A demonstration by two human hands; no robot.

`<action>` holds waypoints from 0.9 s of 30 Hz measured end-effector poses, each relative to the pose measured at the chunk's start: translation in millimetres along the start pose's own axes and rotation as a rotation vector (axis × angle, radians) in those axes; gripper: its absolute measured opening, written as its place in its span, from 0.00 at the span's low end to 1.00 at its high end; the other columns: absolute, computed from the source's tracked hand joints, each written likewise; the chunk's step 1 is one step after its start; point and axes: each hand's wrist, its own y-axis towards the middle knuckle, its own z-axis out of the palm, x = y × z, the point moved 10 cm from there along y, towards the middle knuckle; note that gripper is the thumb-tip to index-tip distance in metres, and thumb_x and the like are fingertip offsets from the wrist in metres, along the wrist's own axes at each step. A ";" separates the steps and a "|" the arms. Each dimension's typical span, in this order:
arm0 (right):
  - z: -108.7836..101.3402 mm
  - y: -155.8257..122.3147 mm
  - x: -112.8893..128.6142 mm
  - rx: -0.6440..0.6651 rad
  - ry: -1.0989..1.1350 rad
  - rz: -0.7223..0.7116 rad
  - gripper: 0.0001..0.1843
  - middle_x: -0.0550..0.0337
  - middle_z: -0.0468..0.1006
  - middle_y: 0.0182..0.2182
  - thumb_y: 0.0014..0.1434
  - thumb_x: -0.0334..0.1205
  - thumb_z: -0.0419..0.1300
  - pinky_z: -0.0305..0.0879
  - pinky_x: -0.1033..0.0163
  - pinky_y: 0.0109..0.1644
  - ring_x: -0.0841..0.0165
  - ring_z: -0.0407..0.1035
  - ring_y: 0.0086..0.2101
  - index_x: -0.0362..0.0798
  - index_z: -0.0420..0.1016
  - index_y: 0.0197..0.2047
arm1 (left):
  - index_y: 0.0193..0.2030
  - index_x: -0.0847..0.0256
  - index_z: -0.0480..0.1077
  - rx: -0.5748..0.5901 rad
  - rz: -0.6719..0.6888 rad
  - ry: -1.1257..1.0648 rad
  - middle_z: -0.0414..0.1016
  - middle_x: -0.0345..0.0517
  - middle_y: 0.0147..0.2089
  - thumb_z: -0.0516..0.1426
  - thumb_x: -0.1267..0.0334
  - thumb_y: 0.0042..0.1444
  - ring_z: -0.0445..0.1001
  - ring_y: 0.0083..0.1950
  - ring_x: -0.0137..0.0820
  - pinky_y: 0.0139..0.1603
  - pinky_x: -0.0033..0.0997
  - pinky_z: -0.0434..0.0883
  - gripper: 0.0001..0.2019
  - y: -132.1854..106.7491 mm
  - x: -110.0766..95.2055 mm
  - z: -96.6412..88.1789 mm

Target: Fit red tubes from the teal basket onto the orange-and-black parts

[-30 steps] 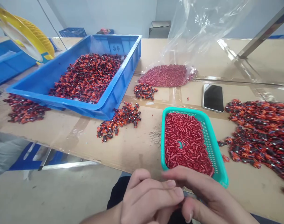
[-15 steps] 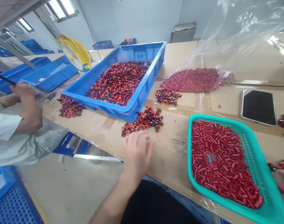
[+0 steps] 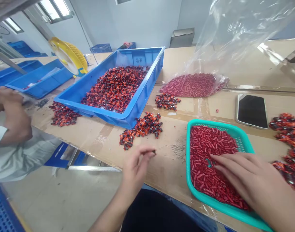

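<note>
My left hand point(image 3: 136, 166) is over the cardboard-covered table edge, thumb and forefinger pinched on a small dark piece point(image 3: 154, 152), mostly hidden by the fingertips. Just beyond it lies a loose pile of small black-and-orange parts point(image 3: 144, 127). My right hand point(image 3: 251, 178) reaches over a green plastic basket point(image 3: 189, 167) from the right. Its fingers are stretched out, with the tips at the short dark-red tubes point(image 3: 208, 141) inside. Nothing shows held between those fingers.
A large blue tray point(image 3: 101, 111) holds many black-and-orange parts. A clear bag of red tubes point(image 3: 193, 85), a phone point(image 3: 251, 111) and more part piles point(image 3: 288, 129) lie around. A yellow fan point(image 3: 68, 56) stands behind. At left, a co-worker's arm point(image 3: 16, 119) is by another pile.
My right hand has come in from the right edge over the basket. My left hand has turned, now showing the small dark piece in its pinch. The view has shifted slightly right.
</note>
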 end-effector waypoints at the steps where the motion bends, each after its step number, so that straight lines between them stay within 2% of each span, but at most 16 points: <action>1: 8.3 6.6 6.7 0.017 -0.048 -0.034 0.22 0.53 0.84 0.39 0.75 0.53 0.49 0.63 0.46 0.43 0.53 0.71 0.40 0.53 0.82 0.46 | 0.42 0.59 0.80 0.031 -0.023 -0.077 0.85 0.49 0.41 0.59 0.53 0.69 0.83 0.41 0.35 0.43 0.32 0.79 0.13 -4.5 -3.0 6.7; 4: 28.5 21.1 19.7 0.096 -0.140 -0.082 0.24 0.50 0.82 0.35 0.77 0.45 0.45 0.61 0.49 0.39 0.54 0.69 0.37 0.48 0.80 0.40 | 0.40 0.60 0.81 0.100 -0.107 -0.270 0.86 0.49 0.39 0.62 0.48 0.67 0.85 0.39 0.35 0.38 0.28 0.82 0.16 -15.4 -7.4 22.8; 6: 31.5 25.3 22.9 0.145 -0.173 -0.074 0.21 0.51 0.80 0.33 0.76 0.40 0.48 0.60 0.51 0.39 0.56 0.68 0.37 0.48 0.79 0.36 | 0.41 0.58 0.82 0.139 -0.163 -0.367 0.86 0.48 0.40 0.65 0.49 0.64 0.86 0.38 0.34 0.38 0.27 0.83 0.14 -21.2 -6.1 30.1; 10: 24.3 28.4 26.8 0.224 -0.185 -0.024 0.12 0.53 0.79 0.34 0.72 0.34 0.55 0.62 0.54 0.41 0.58 0.68 0.38 0.48 0.77 0.37 | 0.42 0.56 0.82 0.174 -0.302 -0.517 0.86 0.45 0.41 0.69 0.56 0.60 0.86 0.40 0.31 0.42 0.22 0.82 0.08 -31.7 8.1 37.5; 13: 9.8 30.6 32.3 0.206 -0.109 0.036 0.09 0.56 0.79 0.36 0.72 0.34 0.55 0.66 0.56 0.44 0.60 0.70 0.40 0.49 0.75 0.41 | 0.41 0.55 0.79 0.166 -0.322 -0.549 0.85 0.43 0.41 0.70 0.62 0.58 0.86 0.43 0.32 0.44 0.21 0.82 0.07 -35.3 9.5 39.6; 15: -4.5 30.6 39.5 0.153 -0.029 0.073 0.07 0.57 0.78 0.37 0.73 0.35 0.54 0.70 0.59 0.45 0.63 0.72 0.41 0.49 0.72 0.43 | 0.42 0.54 0.77 0.154 -0.286 -0.529 0.85 0.41 0.42 0.70 0.68 0.57 0.86 0.44 0.31 0.46 0.21 0.82 0.09 -35.3 1.0 40.7; 17: -19.3 28.4 46.8 0.088 0.102 0.131 0.05 0.59 0.77 0.37 0.74 0.34 0.53 0.72 0.64 0.41 0.68 0.73 0.38 0.50 0.69 0.44 | 0.43 0.53 0.75 0.141 -0.217 -0.504 0.85 0.39 0.42 0.69 0.73 0.57 0.86 0.45 0.30 0.48 0.20 0.82 0.12 -34.0 -14.2 42.3; 19: -30.0 24.3 53.5 0.023 0.310 0.195 0.06 0.61 0.75 0.36 0.73 0.32 0.53 0.72 0.69 0.36 0.71 0.72 0.35 0.52 0.68 0.45 | 0.43 0.52 0.74 0.144 -0.121 -0.489 0.85 0.37 0.42 0.67 0.77 0.57 0.86 0.46 0.28 0.49 0.19 0.82 0.15 -32.8 -32.9 45.3; 21: -34.1 20.9 62.3 -0.018 0.519 0.222 0.08 0.63 0.75 0.35 0.70 0.30 0.56 0.73 0.70 0.37 0.72 0.73 0.35 0.53 0.70 0.46 | 0.44 0.51 0.73 0.165 -0.015 -0.480 0.85 0.36 0.42 0.66 0.79 0.57 0.86 0.45 0.27 0.49 0.19 0.82 0.17 -32.9 -50.7 49.1; 24: -35.9 20.1 81.2 -0.050 0.675 0.159 0.12 0.62 0.76 0.35 0.66 0.25 0.59 0.74 0.67 0.42 0.70 0.74 0.38 0.53 0.73 0.46 | 0.46 0.53 0.73 0.200 0.126 -0.457 0.85 0.38 0.44 0.66 0.78 0.59 0.84 0.47 0.27 0.51 0.21 0.81 0.16 -35.7 -69.4 52.7; 27: -41.2 20.5 96.3 -0.101 0.672 0.078 0.14 0.60 0.78 0.36 0.63 0.23 0.59 0.75 0.64 0.46 0.69 0.74 0.40 0.50 0.75 0.47 | 0.49 0.56 0.71 0.224 0.229 -0.441 0.84 0.42 0.46 0.64 0.79 0.61 0.82 0.48 0.29 0.52 0.23 0.80 0.15 -40.2 -80.7 53.7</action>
